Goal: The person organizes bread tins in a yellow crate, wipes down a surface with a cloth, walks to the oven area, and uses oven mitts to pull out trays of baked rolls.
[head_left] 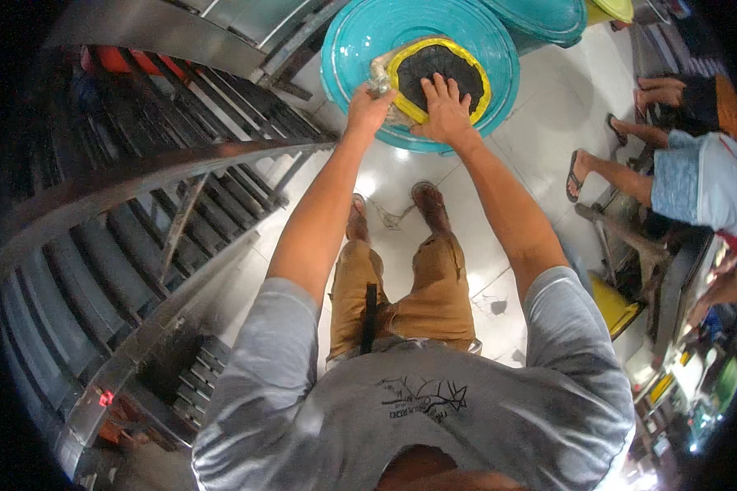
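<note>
A round black thing with a yellow rim rests at a tilt inside a wide teal basin. Pale, crumpled, filmy material, perhaps plastic or cloth, gathers along its left side. My left hand is closed at this left edge and pinches the crumpled material; my fingertips are partly hidden. Flat on the black surface lies my right hand, its fingers spread and its heel over the near part of the yellow rim. What lies under the black surface cannot be seen.
Dark slatted metal racks with a curved rail rise on my left. A second teal container adjoins the basin at the right. Two people's legs show on the right, one in light blue shorts. A wooden bench stands near them on the tiled floor.
</note>
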`<action>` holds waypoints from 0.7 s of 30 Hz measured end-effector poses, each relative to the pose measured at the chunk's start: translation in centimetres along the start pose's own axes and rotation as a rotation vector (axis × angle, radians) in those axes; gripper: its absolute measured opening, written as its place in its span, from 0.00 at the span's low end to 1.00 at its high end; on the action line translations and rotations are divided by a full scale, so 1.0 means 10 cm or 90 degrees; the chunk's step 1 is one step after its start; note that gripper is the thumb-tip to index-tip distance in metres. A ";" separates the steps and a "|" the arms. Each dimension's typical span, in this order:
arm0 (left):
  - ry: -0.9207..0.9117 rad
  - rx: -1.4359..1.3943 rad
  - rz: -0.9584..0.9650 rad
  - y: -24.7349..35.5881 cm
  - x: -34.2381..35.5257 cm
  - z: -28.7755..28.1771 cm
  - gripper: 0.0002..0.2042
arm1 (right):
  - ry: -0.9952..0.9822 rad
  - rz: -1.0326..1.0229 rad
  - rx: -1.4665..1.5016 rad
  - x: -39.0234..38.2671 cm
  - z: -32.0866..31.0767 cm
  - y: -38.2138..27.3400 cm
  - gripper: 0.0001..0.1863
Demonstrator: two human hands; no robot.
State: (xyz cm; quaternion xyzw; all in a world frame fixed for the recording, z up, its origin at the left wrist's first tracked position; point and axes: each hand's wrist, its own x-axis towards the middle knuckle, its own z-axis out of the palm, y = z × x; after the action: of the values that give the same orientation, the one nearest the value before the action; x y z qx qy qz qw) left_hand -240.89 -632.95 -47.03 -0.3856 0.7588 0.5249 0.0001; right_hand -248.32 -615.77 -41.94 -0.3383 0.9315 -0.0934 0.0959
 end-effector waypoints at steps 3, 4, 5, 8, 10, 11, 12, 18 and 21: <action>-0.016 0.039 -0.076 0.32 0.11 0.18 0.31 | -0.041 -0.033 0.032 0.10 0.05 0.23 0.38; -0.020 0.039 -0.104 0.41 0.11 0.18 0.31 | -0.052 -0.048 0.079 0.13 -0.01 0.29 0.32; -0.029 -0.097 -0.111 0.47 0.01 0.21 0.28 | -0.059 -0.071 0.157 0.11 0.00 0.41 0.30; -0.033 -0.494 -0.082 0.66 -0.31 0.22 0.22 | -0.110 -0.090 0.409 0.16 -0.13 0.80 0.23; -0.084 -0.678 -0.085 0.81 -0.57 0.17 0.21 | -0.149 -0.122 0.512 0.06 -0.44 0.76 0.23; -0.109 -0.773 -0.080 0.87 -0.72 0.15 0.20 | -0.172 -0.141 0.562 -0.03 -0.60 0.71 0.23; -0.108 -0.753 -0.071 0.93 -0.93 0.08 0.20 | -0.235 -0.175 0.604 -0.12 -1.00 0.51 0.24; -0.179 -0.653 0.006 1.57 -2.49 -0.63 0.18 | -0.390 0.161 1.445 -0.89 -0.64 0.10 0.33; -0.218 -0.625 0.063 1.39 -3.02 -0.98 0.19 | -0.461 0.118 1.619 -1.55 -0.81 -0.61 0.38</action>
State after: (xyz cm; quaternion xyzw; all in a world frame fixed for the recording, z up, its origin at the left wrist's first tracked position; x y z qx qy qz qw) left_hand -223.84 -620.95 -19.33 -0.2126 0.4297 0.8738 -0.0811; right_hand -234.92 -609.44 -30.94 0.0452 0.1367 -0.7933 0.5915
